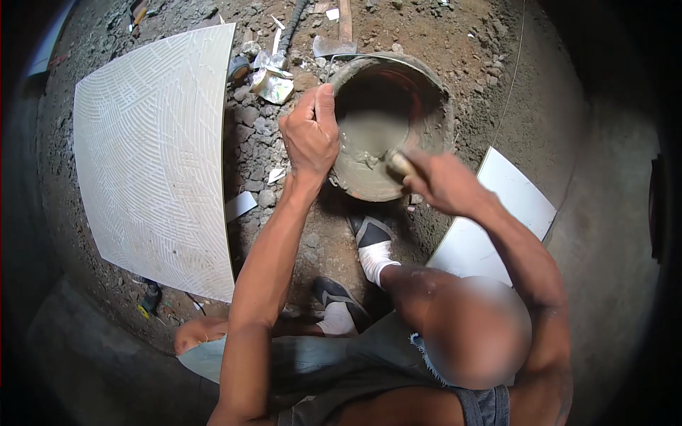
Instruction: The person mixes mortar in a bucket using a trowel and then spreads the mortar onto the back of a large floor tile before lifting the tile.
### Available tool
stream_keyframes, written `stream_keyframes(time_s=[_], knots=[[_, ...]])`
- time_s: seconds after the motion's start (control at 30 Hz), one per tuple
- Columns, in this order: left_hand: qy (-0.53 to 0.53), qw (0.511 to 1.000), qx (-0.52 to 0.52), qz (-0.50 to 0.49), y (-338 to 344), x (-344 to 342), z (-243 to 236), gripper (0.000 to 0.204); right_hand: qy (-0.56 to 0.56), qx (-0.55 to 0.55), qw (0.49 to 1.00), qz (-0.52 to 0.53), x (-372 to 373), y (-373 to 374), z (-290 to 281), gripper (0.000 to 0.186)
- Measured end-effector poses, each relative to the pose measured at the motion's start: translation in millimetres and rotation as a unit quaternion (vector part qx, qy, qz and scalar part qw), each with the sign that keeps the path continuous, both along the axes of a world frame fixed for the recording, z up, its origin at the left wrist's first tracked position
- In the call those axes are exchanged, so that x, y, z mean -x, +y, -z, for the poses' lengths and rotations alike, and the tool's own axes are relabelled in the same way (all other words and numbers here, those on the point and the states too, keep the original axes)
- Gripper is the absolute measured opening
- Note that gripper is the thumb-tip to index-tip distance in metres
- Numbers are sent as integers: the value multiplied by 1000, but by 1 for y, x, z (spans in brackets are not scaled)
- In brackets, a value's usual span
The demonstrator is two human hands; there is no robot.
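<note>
Bare arms come nearest the camera, with our left arm (249, 348) running long and slightly bent up toward the bucket (434, 128) and our right arm (529, 255) folded at the elbow, its forearm slanting inward across a white tile piece (522, 190). We have our left hand (311, 131) curled tight on the left side of the bucket's rim, knuckles toward us and thumb pointing away along the edge. Our right hand (444, 181), a little blurred, is wrapped around the pale handle (400, 164) of a tool over the near right part of the bucket; we cannot make out the tool's working end. The bucket stands on the ground between our two hands, just beyond our shoes (373, 233), its mouth tipped toward us. Inside, wet grey mix (353, 172) lies right of our left hand and left of our right hand, just beside the handle.
</note>
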State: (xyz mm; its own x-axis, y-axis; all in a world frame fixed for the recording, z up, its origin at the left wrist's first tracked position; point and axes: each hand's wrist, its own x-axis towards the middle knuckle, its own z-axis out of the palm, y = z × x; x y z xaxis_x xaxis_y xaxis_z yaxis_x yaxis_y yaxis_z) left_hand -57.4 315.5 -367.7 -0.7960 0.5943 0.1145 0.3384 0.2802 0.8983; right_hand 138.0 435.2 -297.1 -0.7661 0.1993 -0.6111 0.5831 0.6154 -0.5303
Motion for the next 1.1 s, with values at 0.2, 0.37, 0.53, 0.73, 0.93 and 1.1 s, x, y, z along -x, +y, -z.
stream_keyframes(time_s=[0.2,0.37,0.53,0.73,0.93,1.1], knots=[[-3,1000,6,-17,-4,3,3,35,6,25,997,77,5,1,-7,38],[-10,1000,10,-16,-2,2,1,35,6,1,1000,29,1,-9,-12,35],[0,1000,18,-10,-1,4,3,35,-25,37,996,79,8,-1,-17,50],[13,1000,-3,4,7,1,-4,30,-2,-12,997,75,2,-9,-7,41],[22,1000,11,10,7,4,-5,28,-28,-33,986,159,-2,3,-15,39],[5,1000,11,-1,2,-2,-5,29,37,-17,993,113,-24,5,3,44]])
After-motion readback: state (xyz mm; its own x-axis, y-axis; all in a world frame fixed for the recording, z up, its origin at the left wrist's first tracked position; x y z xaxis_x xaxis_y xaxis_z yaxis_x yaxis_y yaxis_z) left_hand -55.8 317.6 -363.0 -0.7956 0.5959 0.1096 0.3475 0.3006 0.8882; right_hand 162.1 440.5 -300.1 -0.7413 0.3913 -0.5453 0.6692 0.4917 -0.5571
